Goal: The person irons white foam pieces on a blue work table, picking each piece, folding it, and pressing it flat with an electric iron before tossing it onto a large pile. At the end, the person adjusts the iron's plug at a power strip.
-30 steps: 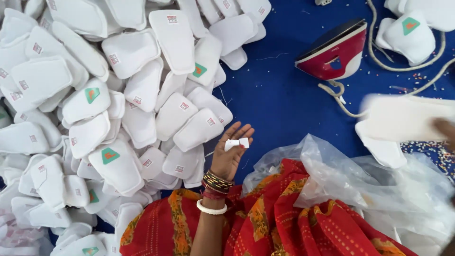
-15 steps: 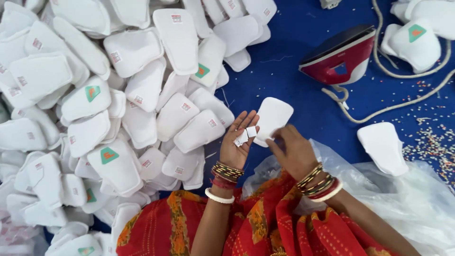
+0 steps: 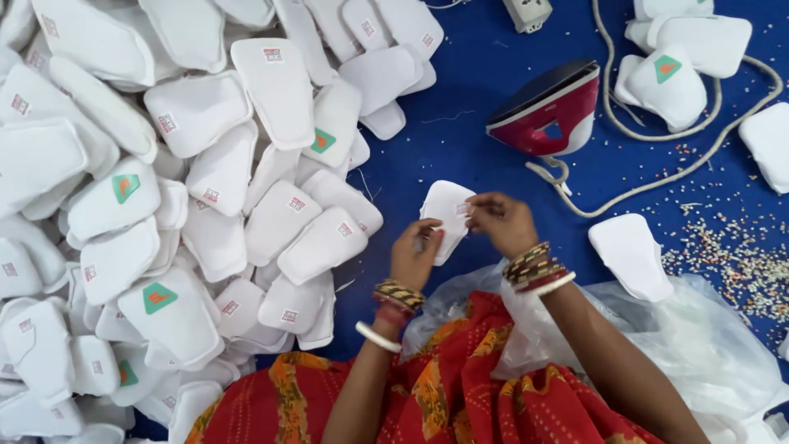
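Observation:
A white padded fabric piece is held up between both hands over the blue cloth. My left hand grips its lower left edge. My right hand pinches its right side, where a small label sits at the fingertips. Both wrists wear several bangles. A big heap of similar white pieces, some with small labels or green tags, covers the left half of the view.
A red and white clothes iron lies just beyond my hands, its white cord looping right. More white pieces lie top right, one piece rests beside clear plastic bags. Tiny beads are scattered right. Red patterned cloth covers my lap.
My right hand came in from the right carrying a white piece and met my left hand, which held a small label. Both hands now hold the piece together.

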